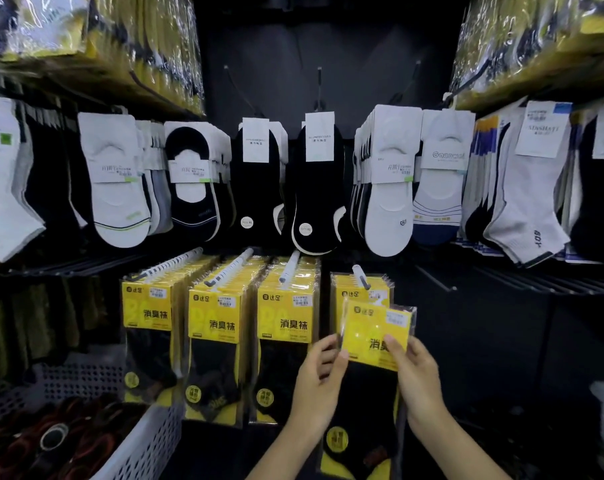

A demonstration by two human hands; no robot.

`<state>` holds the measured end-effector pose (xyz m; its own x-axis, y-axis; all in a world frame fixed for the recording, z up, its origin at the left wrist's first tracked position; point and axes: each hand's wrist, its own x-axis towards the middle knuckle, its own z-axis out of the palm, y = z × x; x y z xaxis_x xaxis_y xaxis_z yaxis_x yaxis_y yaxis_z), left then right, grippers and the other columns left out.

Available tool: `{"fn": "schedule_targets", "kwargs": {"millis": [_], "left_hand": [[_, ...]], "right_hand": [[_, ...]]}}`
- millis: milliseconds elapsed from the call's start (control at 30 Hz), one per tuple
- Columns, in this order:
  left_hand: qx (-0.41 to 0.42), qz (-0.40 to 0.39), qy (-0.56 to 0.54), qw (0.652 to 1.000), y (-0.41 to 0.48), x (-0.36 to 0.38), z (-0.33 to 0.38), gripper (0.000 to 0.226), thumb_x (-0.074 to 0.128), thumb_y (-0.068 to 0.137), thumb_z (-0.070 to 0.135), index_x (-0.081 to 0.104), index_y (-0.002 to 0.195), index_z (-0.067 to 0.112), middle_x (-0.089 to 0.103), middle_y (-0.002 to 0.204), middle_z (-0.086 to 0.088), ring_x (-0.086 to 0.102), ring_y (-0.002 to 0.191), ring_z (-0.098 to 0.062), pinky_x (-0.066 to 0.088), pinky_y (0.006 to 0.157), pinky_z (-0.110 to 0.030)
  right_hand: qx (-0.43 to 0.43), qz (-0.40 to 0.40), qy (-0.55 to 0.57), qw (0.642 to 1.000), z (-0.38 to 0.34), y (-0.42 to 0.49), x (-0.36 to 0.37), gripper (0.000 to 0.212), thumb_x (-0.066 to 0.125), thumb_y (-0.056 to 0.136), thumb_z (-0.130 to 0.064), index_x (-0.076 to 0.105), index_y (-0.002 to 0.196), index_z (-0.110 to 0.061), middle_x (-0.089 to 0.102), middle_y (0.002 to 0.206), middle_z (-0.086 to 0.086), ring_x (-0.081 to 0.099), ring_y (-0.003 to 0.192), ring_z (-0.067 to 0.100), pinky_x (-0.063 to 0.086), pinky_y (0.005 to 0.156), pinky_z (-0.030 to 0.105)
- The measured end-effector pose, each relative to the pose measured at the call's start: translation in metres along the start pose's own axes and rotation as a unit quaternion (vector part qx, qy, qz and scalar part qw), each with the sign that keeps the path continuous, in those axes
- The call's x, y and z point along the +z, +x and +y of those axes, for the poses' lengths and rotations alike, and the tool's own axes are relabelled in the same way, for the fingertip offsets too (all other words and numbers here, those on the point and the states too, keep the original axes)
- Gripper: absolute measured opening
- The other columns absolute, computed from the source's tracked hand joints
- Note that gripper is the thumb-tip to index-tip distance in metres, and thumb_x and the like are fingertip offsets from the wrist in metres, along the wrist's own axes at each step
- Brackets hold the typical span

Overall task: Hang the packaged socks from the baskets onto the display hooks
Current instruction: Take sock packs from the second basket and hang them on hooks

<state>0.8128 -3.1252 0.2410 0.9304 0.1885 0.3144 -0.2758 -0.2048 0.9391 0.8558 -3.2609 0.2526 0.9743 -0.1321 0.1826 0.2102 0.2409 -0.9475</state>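
At far left I see a grey perforated plastic basket (pixel 144 433) holding dark bundles I cannot make out. Next come three rows of hung packs (pixel 217 327) on white-sleeved hooks (pixel 229 268): glossy film over yellow card and black sock. My left hand (pixel 319 379) pinches the left edge of the pack (pixel 369 325), thumb in front and fingers curled behind. The pack is flat, rectangular and clear-wrapped. Its yellow card top is slightly tilted, and its black sock hangs down between my wrists. My right hand (pixel 420 379) pinches its right side, thumb pressed on the card face, fingers behind. The pack sits just below the fourth hook (pixel 360 276), overlapping the few packs hung there.
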Motion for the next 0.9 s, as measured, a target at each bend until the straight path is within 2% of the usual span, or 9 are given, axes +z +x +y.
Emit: {"fn": "schedule_targets", "kwargs": {"millis": [100,233,333,433,533,667,767,833,900], "left_hand": [[-0.008,-0.021,0.0,1.0,0.002,0.006,0.004,0.042,0.05,0.093,0.044,0.039,0.133,0.039,0.054,0.113,0.023,0.053,0.103,0.006,0.042,0.073,-0.003],[-0.019,-0.009,-0.014,1.0,0.008,0.008,0.002,0.051,0.049,0.093,0.043,0.031,0.141,0.037,0.049,0.121,0.019,0.05,0.104,0.005,0.04,0.074,-0.005],[-0.028,-0.007,-0.015,0.999,0.013,0.009,0.001,0.053,0.048,0.094,0.043,0.028,0.143,0.037,0.045,0.124,0.018,0.048,0.1,0.009,0.039,0.069,-0.001],[-0.034,-0.006,-0.005,0.999,0.025,0.011,-0.003,0.054,0.047,0.096,0.041,0.026,0.146,0.033,0.045,0.135,0.013,0.049,0.107,0.004,0.039,0.072,-0.003],[-0.027,-0.004,0.007,1.0,0.035,0.014,-0.009,0.056,0.046,0.097,0.038,0.024,0.148,0.031,0.041,0.144,0.008,0.047,0.119,-0.006,0.041,0.09,-0.015],[-0.009,0.002,0.022,1.0,0.04,0.016,-0.017,0.056,0.047,0.097,0.037,0.024,0.148,0.032,0.035,0.148,0.006,0.04,0.131,-0.012,0.037,0.108,-0.031],[-0.017,0.008,0.037,0.999,0.036,0.016,-0.029,0.057,0.048,0.097,0.037,0.025,0.148,0.029,0.035,0.149,0.004,0.037,0.134,-0.013,0.035,0.111,-0.035],[-0.04,0.003,0.04,0.998,0.025,0.015,-0.045,0.057,0.048,0.097,0.038,0.026,0.148,0.026,0.034,0.15,0.003,0.037,0.134,-0.014,0.035,0.11,-0.032],[-0.07,-0.002,0.05,0.996,0.003,0.012,-0.068,0.055,0.047,0.096,0.04,0.029,0.147,0.026,0.036,0.148,0.004,0.04,0.132,-0.015,0.037,0.105,-0.029]], "right_hand": [[-0.035,-0.013,-0.029,0.999,-0.008,0.013,-0.004,0.009,0.06,0.091,-0.02,0.065,0.099,-0.017,0.073,0.096,0.001,0.069,0.089,0.016,0.053,0.079,0.031],[-0.073,-0.06,-0.084,0.992,-0.014,0.031,0.001,0.009,0.06,0.091,-0.019,0.065,0.099,-0.018,0.072,0.096,-0.002,0.068,0.088,0.01,0.05,0.067,0.018],[-0.074,-0.062,-0.111,0.989,-0.009,0.044,0.004,0.008,0.061,0.091,-0.019,0.065,0.097,-0.016,0.071,0.095,-0.001,0.068,0.085,0.008,0.049,0.064,0.015],[-0.049,-0.033,-0.123,0.991,0.001,0.056,0.008,0.013,0.065,0.088,-0.024,0.064,0.097,-0.013,0.07,0.092,0.001,0.066,0.085,0.011,0.049,0.067,0.02],[-0.012,0.018,-0.133,0.991,0.011,0.065,0.013,0.028,0.069,0.084,-0.035,0.062,0.099,-0.012,0.066,0.092,0.001,0.063,0.083,0.014,0.047,0.068,0.024],[-0.007,0.071,-0.162,0.984,0.023,0.066,0.014,0.036,0.07,0.082,-0.04,0.06,0.101,-0.011,0.061,0.094,0.0,0.057,0.083,0.012,0.041,0.061,0.02],[-0.011,0.084,-0.158,0.984,0.033,0.055,0.007,0.037,0.069,0.084,-0.035,0.058,0.11,-0.01,0.058,0.1,-0.001,0.054,0.089,0.011,0.041,0.071,0.02],[-0.012,0.09,-0.132,0.987,0.045,0.039,-0.003,0.039,0.069,0.085,-0.03,0.055,0.115,-0.011,0.055,0.105,-0.004,0.054,0.092,0.009,0.041,0.072,0.015],[-0.006,0.089,-0.123,0.988,0.067,0.015,-0.017,0.04,0.069,0.086,-0.027,0.052,0.119,-0.012,0.053,0.112,-0.004,0.053,0.1,0.01,0.042,0.078,0.018]]}}
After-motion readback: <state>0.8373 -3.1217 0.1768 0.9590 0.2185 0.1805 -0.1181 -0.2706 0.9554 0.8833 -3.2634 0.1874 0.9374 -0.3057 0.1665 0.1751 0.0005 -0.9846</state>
